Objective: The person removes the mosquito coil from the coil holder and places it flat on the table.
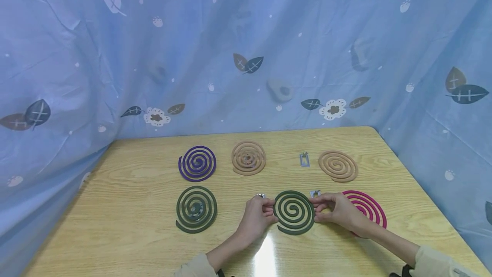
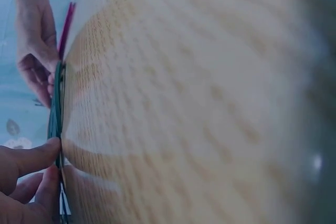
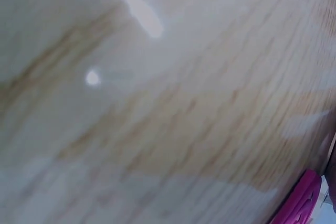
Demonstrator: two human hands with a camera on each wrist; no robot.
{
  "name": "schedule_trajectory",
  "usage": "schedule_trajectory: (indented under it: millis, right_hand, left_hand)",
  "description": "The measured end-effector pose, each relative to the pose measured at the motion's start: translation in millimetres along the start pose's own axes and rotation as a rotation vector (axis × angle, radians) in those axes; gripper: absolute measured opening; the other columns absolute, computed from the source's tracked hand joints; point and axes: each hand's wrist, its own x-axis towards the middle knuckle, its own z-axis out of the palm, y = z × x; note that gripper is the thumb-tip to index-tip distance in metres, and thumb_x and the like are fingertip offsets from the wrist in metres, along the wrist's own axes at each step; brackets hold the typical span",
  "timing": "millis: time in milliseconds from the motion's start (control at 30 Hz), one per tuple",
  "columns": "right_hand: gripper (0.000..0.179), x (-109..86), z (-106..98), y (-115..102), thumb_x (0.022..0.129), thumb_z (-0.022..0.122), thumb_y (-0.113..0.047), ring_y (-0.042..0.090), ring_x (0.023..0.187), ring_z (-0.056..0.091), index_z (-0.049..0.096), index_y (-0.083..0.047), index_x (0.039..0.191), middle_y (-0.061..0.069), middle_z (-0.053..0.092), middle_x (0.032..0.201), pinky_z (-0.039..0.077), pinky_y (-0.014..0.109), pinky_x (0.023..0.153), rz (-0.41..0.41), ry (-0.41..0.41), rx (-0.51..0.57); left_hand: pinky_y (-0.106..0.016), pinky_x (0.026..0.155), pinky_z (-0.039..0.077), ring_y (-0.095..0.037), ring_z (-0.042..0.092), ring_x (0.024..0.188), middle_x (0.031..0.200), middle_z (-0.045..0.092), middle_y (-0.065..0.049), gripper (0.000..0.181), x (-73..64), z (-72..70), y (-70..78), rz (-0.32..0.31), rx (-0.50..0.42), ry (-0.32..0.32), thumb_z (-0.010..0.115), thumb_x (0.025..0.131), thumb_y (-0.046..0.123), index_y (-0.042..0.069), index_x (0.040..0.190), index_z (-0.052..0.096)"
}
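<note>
A dark green mosquito coil [image 1: 294, 209] lies between my two hands at the front of the table. My left hand [image 1: 255, 216] pinches its left edge between thumb and fingers. At the opposite edge, my right hand [image 1: 338, 213] grips the rim with thumb and fingertips. The left wrist view shows the green coil [image 2: 56, 98] edge-on, low over the tabletop, with both hands at its ends. A magenta coil [image 1: 374, 208] lies partly hidden under my right hand and wrist. Small metal stands [image 1: 315, 193] show just behind the hands, one partly covered by my left hand.
Left of my hands lies another green coil [image 1: 188, 224] over a metal stand. Farther back are a purple coil [image 1: 211, 163], a beige coil [image 1: 248, 172], a bare metal stand [image 1: 304, 160] and a second beige coil [image 1: 337, 164]. Blue patterned cloth [image 1: 215, 97] hangs around the wooden table [image 1: 115, 208].
</note>
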Motion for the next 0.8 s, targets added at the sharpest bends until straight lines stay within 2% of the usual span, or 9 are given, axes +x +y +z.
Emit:
schedule_trajectory:
  millis: [200, 333, 500, 633, 800]
  right_hand:
    - [0.046, -0.5, -0.9, -3.2, 0.077, 0.077, -0.004, 0.006, 0.084, 0.063, 0.059, 0.015, 0.116, 0.015, 0.068, 0.093, 0.052, 0.013, 0.076, 0.002, 0.0, -0.007]
    - [0.046, 1.0, -1.0, -3.0, 0.077, 0.078, -0.006, 0.004, 0.083, 0.062, 0.06, 0.013, 0.115, 0.014, 0.068, 0.095, 0.052, 0.014, 0.076, -0.01, -0.001, -0.044]
    - [0.046, 1.7, -1.1, -0.4, 0.076, 0.079, -0.006, 0.004, 0.081, 0.062, 0.061, 0.014, 0.113, 0.015, 0.069, 0.096, 0.053, 0.015, 0.075, -0.065, 0.007, -0.09]
    - [0.046, -0.8, -0.1, 2.3, 0.075, 0.079, -0.004, 0.004, 0.081, 0.063, 0.06, 0.016, 0.112, 0.019, 0.068, 0.097, 0.054, 0.015, 0.074, -0.087, 0.031, -0.059]
    - [0.046, -6.8, 2.5, 2.8, 0.076, 0.077, 0.0, 0.004, 0.082, 0.063, 0.057, 0.019, 0.113, 0.021, 0.066, 0.098, 0.056, 0.017, 0.071, -0.084, 0.065, 0.016]
  left_hand:
    - [-0.014, 0.068, 0.056, -0.016, 0.063, 0.077, 0.088, 0.06, -0.011, 0.037, 0.2, -0.3, 2.2, 0.009, -0.007, -0.011, 0.077, 0.068, -0.015, -0.016, 0.103, 0.064]
    - [-0.013, 0.068, 0.055, -0.014, 0.061, 0.077, 0.088, 0.06, -0.011, 0.037, 1.6, -3.6, 2.8, 0.014, 0.032, -0.037, 0.077, 0.07, -0.013, -0.016, 0.104, 0.063]
    - [-0.013, 0.067, 0.054, -0.011, 0.055, 0.078, 0.087, 0.057, -0.007, 0.037, 3.1, -5.1, 2.0, 0.02, 0.084, -0.056, 0.076, 0.071, -0.012, -0.016, 0.106, 0.063]
    - [-0.014, 0.068, 0.054, -0.012, 0.054, 0.079, 0.087, 0.057, -0.007, 0.039, 2.4, -4.4, 0.0, 0.051, 0.1, -0.036, 0.077, 0.069, -0.012, -0.014, 0.106, 0.064]
    - [-0.018, 0.076, 0.056, -0.019, 0.058, 0.084, 0.093, 0.06, -0.011, 0.042, -5.7, -7.4, -1.0, 0.093, 0.022, -0.003, 0.076, 0.069, -0.013, -0.011, 0.11, 0.063]
